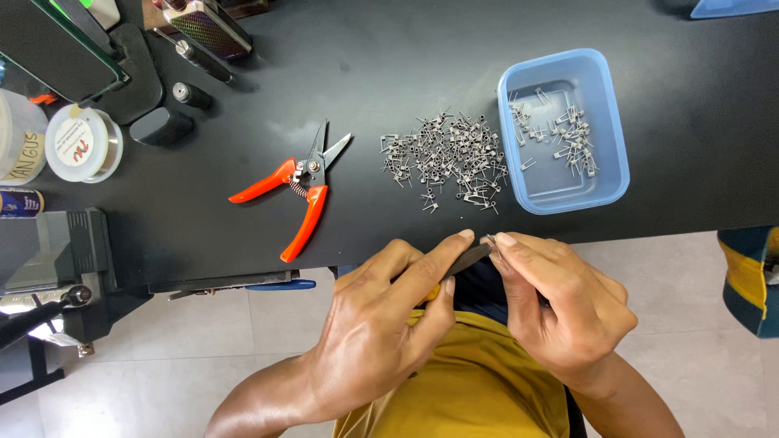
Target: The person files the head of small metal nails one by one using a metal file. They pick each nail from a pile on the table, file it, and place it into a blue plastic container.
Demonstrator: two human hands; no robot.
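Snips, coil pile, blue tray beyond hands.

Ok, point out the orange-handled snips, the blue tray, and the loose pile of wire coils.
orange-handled snips (307, 168), head view, on the pivot screw.
blue tray (613, 134), head view, on its right wall.
pile of wire coils (444, 156), head view, on the pile's middle.

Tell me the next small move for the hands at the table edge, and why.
Probably drop the small wire coil into the blue tray. The right hand pinches the coil against the tip of the dark pliers held by the left hand. The tray already holds some coils, while the loose pile lies beside it on the black table.
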